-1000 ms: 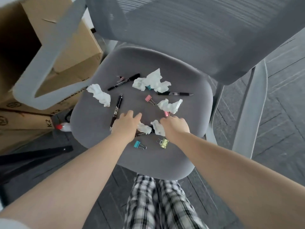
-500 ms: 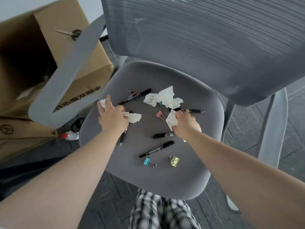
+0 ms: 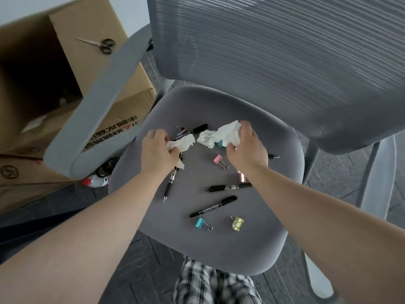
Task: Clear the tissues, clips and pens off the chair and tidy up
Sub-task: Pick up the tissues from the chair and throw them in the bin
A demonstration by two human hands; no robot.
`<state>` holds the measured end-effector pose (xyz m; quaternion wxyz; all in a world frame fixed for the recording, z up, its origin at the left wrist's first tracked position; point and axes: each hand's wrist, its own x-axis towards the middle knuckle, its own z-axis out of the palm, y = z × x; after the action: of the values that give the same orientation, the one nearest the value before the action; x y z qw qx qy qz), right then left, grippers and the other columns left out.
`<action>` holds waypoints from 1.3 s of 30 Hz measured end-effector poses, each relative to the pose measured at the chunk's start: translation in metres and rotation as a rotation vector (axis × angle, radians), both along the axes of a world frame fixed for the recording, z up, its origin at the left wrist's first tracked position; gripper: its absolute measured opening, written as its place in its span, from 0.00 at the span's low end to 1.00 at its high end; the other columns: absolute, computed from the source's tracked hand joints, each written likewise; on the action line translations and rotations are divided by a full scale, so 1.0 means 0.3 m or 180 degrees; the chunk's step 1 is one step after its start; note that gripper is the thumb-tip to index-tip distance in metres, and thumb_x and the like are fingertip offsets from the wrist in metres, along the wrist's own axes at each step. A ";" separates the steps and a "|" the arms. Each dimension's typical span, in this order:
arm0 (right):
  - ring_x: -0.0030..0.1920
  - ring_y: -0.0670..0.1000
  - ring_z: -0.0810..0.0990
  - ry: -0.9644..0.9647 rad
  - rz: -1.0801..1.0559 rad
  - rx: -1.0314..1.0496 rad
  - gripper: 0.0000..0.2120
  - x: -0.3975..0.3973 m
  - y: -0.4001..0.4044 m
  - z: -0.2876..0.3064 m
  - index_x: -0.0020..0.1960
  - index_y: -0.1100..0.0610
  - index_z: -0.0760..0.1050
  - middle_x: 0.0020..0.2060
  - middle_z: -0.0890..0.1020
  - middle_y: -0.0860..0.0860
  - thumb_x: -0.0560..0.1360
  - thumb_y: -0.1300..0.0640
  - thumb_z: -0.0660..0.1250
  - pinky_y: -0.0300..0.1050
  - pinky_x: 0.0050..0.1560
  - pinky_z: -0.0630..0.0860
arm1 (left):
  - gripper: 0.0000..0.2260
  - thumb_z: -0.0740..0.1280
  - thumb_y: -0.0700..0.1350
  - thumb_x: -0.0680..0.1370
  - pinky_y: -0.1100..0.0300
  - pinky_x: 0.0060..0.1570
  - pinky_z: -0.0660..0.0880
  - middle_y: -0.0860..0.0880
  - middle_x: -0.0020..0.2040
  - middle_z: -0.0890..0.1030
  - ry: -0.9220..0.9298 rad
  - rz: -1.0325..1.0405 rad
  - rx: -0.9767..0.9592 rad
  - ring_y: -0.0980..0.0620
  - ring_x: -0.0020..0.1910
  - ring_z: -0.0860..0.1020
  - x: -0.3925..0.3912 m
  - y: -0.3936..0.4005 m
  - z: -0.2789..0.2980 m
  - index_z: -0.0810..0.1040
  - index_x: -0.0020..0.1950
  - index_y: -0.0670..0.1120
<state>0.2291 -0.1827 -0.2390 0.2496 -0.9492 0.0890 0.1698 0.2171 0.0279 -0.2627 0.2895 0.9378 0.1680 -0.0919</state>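
Hands (image 3: 158, 151) (image 3: 245, 150) clutching tissues (image 3: 221, 137), pens (image 3: 213, 206) on chair (image 3: 219, 249)

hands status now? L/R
Left hand: closed on crumpled tissue.
Right hand: closed on a larger tissue wad, over the chair seat.

Five pens (image 3: 214, 206), five clips (image 3: 237, 223), two tissue wads (image 3: 221, 136), one scissors (image 3: 99, 44)

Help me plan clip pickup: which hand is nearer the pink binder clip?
Right. The right hand sits just right of the pink binder clip; the left hand is farther off on its left.
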 end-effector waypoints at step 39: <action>0.38 0.55 0.75 0.0060 0.1077 -0.0014 0.05 -0.109 0.007 0.223 0.48 0.55 0.70 0.38 0.75 0.50 0.73 0.62 0.59 0.42 0.33 0.68 | 0.15 0.66 0.43 0.74 0.53 0.51 0.71 0.42 0.57 0.73 0.0416 -0.0579 0.0755 0.41 0.58 0.74 -0.229 -0.030 0.305 0.76 0.60 0.43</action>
<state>0.1962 -0.1808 -0.1722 0.2146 -0.9495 -0.0694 0.2181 0.1485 0.0190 -0.1711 0.1558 0.9688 0.1106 -0.1580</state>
